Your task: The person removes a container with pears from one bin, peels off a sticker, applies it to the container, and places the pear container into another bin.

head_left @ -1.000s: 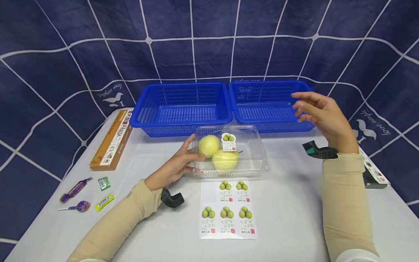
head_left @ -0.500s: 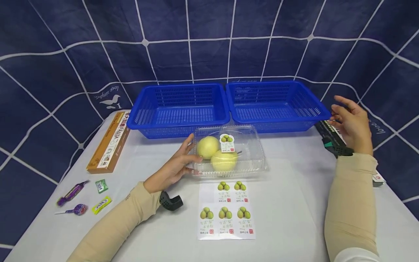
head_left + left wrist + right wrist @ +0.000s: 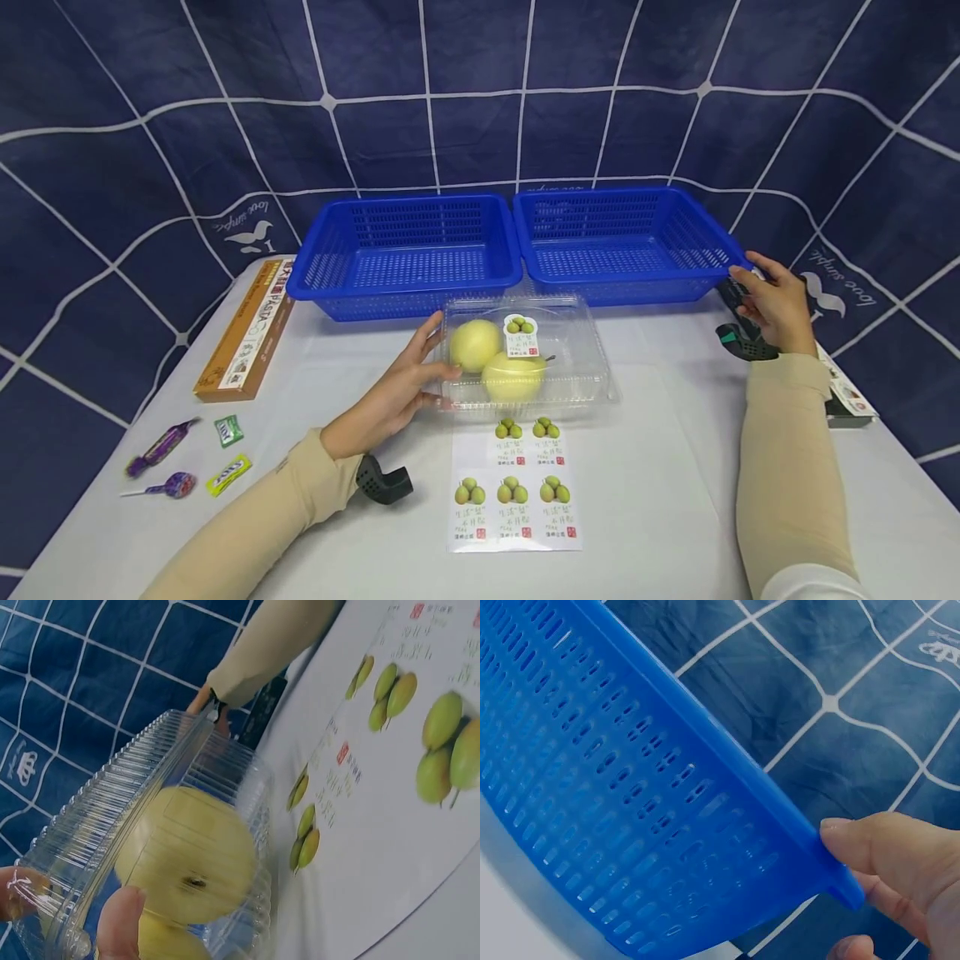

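Observation:
A clear plastic clamshell box (image 3: 573, 367) with two pale yellow pears (image 3: 513, 378) inside sits in the middle of the table. On its lid is a pear-picture sticker (image 3: 522, 342). My left hand (image 3: 386, 400) grips the box's left end, with the thumb (image 3: 120, 922) on the near side. At the front right corner of the right blue basket (image 3: 630, 279), my right hand (image 3: 780, 304) pinches the rim. In the right wrist view the thumb (image 3: 855, 838) presses the rim's top and a finger lies beneath it.
Another blue basket (image 3: 405, 293) stands left of the first. A sticker sheet (image 3: 516, 508) lies in front of the box. To the left are a pasta box (image 3: 247, 333), a lollipop (image 3: 176, 485) and several wrapped candies (image 3: 228, 473). A black box (image 3: 851, 410) lies far right.
My right hand first moved rightward, then came down and left onto the basket's corner, where it now pinches the rim. My left hand stays on the clear box.

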`<control>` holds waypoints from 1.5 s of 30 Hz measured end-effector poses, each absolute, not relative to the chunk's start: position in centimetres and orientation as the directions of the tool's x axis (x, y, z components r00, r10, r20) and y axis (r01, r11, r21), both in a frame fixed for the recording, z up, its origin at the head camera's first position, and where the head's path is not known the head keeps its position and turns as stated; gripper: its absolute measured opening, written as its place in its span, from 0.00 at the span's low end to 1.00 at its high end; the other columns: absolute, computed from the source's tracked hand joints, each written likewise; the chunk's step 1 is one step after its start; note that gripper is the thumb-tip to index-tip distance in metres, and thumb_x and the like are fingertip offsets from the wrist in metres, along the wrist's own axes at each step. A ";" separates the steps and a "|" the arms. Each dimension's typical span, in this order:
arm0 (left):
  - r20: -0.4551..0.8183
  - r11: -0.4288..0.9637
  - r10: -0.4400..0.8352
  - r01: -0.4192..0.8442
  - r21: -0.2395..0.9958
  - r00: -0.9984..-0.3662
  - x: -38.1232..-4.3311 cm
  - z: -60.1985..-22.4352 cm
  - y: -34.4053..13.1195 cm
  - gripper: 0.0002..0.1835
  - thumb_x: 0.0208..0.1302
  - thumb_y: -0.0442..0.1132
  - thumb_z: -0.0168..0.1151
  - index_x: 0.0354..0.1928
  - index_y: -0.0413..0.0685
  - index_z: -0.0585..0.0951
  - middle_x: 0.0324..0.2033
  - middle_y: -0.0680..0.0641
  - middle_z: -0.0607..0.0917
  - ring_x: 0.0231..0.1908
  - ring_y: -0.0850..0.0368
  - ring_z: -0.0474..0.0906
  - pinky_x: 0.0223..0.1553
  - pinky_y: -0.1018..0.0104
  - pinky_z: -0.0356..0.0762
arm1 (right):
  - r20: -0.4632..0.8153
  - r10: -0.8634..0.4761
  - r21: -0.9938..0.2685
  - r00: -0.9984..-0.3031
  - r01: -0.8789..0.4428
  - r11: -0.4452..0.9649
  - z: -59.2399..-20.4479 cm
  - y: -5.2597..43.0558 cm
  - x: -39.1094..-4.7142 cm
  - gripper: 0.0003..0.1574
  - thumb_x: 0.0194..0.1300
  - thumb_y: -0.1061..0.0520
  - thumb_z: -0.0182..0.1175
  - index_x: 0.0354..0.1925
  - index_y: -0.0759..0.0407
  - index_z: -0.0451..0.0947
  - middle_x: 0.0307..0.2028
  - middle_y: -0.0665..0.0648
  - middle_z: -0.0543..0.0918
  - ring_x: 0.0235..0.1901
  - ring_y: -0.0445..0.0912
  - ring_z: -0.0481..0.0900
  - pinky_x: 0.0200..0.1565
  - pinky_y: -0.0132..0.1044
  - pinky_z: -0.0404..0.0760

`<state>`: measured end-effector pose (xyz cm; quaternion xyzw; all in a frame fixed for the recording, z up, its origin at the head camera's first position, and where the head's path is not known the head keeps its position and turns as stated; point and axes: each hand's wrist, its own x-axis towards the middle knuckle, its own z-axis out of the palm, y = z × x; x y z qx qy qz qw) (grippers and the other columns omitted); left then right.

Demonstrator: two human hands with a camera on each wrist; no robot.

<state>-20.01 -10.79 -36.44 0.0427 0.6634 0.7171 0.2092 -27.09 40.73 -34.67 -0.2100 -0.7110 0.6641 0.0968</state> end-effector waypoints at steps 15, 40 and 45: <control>-0.149 -0.011 0.400 -0.167 0.986 -0.904 -18.5 -31.2 -11.7 0.52 0.60 0.31 0.60 0.80 0.67 0.44 0.79 0.49 0.43 0.56 0.45 0.72 0.29 0.64 0.81 | -0.134 0.482 -0.983 -0.866 0.179 0.049 -35.2 40.6 -27.4 0.48 0.57 0.42 0.72 0.73 0.37 0.65 0.34 0.43 0.75 0.22 0.36 0.69 0.21 0.26 0.78; -0.038 -0.212 0.325 -0.112 0.971 -0.945 -28.1 -24.4 -2.4 0.49 0.64 0.29 0.60 0.78 0.75 0.49 0.78 0.51 0.47 0.73 0.38 0.53 0.52 0.49 0.80 | -0.128 0.481 -0.982 -0.868 0.178 0.060 -35.4 40.7 -27.4 0.48 0.58 0.41 0.71 0.73 0.37 0.64 0.24 0.44 0.71 0.20 0.37 0.69 0.21 0.27 0.77; -0.043 -0.186 0.294 -0.101 0.977 -0.955 -30.2 -24.5 0.5 0.50 0.64 0.30 0.61 0.78 0.75 0.49 0.77 0.51 0.52 0.73 0.37 0.52 0.55 0.50 0.78 | -0.118 0.481 -0.981 -0.869 0.176 0.078 -35.4 40.6 -27.4 0.48 0.59 0.41 0.71 0.73 0.38 0.64 0.24 0.44 0.71 0.20 0.37 0.69 0.21 0.27 0.77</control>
